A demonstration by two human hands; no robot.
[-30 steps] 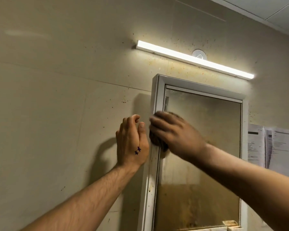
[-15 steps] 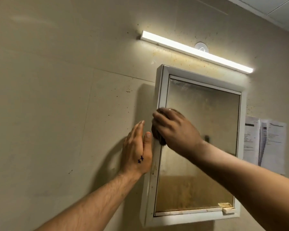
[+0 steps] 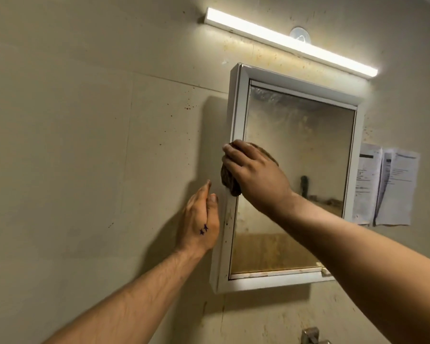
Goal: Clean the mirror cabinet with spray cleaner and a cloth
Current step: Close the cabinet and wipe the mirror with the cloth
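A white-framed mirror cabinet point(image 3: 236, 100) hangs on the beige wall, its glass point(image 3: 298, 150) cloudy and stained brown low down. My right hand point(image 3: 253, 177) grips a bunched brown cloth point(image 3: 230, 181) and presses it against the cabinet's left frame edge, about halfway up. My left hand point(image 3: 201, 222), fingers straight, lies flat against the cabinet's left side just below the cloth. No spray cleaner is in view.
A lit tube lamp point(image 3: 291, 43) runs above the cabinet. Two paper sheets point(image 3: 385, 184) are stuck to the wall at its right. A metal tap part point(image 3: 312, 336) shows at the bottom edge. The wall is spotted with stains.
My right hand has slid the cloth down the left frame. My left hand has straightened its fingers and moved lower along the cabinet's side. The view has tilted downward.
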